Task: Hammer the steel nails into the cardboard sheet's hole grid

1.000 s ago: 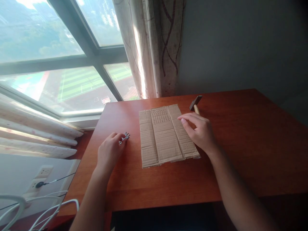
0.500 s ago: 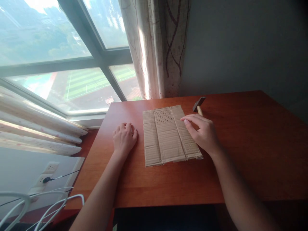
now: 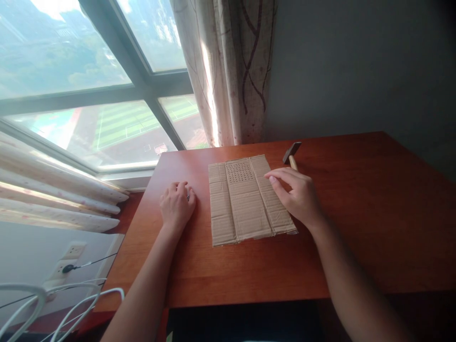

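A creased cardboard sheet (image 3: 249,206) lies flat on the wooden table, with a grid of small dark dots (image 3: 240,173) near its far edge; whether they are holes or nail heads I cannot tell. To its left, my left hand (image 3: 177,205) rests palm down on the table, fingers curled over small dark metallic bits (image 3: 188,195) that show beside the thumb. Over the sheet's right edge is my right hand (image 3: 297,192), thumb and forefinger pinched together; anything between them is too small to make out. Just beyond it lies a hammer (image 3: 291,153), its wooden handle partly hidden by the hand.
The reddish-brown table (image 3: 374,213) reaches far to the right. A window (image 3: 121,128) and patterned curtains (image 3: 228,71) border its far left side. White cables (image 3: 76,304) loop at the lower left, below a wall socket (image 3: 74,251) with a black plug.
My left hand has shifted slightly left, away from the cardboard, and more of the small metallic bits show by its thumb. My right hand keeps its pinch over the sheet's edge.
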The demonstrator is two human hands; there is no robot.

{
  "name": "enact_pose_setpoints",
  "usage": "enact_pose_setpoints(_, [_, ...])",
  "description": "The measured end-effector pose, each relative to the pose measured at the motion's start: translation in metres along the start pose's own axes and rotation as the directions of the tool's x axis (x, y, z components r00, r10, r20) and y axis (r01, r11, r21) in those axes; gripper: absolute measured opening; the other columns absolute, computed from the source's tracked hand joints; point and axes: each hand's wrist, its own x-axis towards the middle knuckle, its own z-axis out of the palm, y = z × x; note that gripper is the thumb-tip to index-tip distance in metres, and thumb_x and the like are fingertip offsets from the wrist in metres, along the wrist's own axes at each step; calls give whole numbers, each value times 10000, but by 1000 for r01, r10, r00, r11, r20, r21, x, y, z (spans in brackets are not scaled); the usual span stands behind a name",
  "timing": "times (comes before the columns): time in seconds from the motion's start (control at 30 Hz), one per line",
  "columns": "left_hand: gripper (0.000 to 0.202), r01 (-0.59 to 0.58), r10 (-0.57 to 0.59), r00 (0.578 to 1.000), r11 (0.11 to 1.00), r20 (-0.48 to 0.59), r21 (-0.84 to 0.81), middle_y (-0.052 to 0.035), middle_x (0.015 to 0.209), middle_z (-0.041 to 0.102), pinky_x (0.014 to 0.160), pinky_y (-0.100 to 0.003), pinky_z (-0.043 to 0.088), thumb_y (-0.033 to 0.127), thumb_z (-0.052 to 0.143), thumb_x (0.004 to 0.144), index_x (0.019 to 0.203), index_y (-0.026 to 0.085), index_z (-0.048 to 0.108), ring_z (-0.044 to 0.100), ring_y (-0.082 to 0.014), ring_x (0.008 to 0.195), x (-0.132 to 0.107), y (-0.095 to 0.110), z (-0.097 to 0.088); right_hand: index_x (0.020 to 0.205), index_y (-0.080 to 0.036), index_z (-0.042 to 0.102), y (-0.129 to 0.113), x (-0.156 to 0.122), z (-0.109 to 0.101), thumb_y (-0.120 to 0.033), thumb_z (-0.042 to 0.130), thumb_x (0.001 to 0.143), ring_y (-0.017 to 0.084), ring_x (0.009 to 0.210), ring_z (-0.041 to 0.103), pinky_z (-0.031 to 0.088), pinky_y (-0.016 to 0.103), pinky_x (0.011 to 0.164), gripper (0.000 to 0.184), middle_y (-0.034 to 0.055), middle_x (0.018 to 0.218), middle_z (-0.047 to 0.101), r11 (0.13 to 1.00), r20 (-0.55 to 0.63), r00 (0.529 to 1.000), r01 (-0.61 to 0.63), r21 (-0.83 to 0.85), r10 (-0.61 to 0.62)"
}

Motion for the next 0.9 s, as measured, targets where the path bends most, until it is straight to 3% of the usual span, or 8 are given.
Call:
enact_pose_setpoints(0.33, [438,29,-29,1000,998,5,-52,-152,1189,642,875,-406,466,396,373,971,1232,163,637,614,-313,1070,5,-6,3,934,-221,709,1,-1,0,-200,526,952,217,904,701,548,379,848,185,54,945,757,1000,5,1000,5,-5,-5])
enact_pose_setpoints(0.53, [397,37,-18,998,940,60,-339,-100,1102,685,826,-354,502,457,454,929,1130,176,649,675,-232,889,-1,-34,-1,937,-209,711,2,-1,1,-187,531,950,211,907,700,544,368,852,181,55,950,758,1000,9,1000,7,-7,-7])
enact_pose_setpoints(0.7, [395,-51,103,990,894,92,-444,-59,986,679,773,-332,509,511,586,851,1077,193,645,656,-200,799,-15,-57,-1,930,-209,710,0,0,-1,-178,531,950,207,896,702,544,361,841,183,54,935,759,1000,7,1000,16,-15,-16])
enact_pose_setpoints(0.9, [265,-133,183,980,888,73,-441,-39,989,665,729,-303,504,400,575,871,1051,227,663,637,-171,764,-23,-60,1,930,-202,712,2,0,0,-177,532,948,207,890,704,543,357,835,182,56,936,761,1000,5,1000,15,-18,-15])
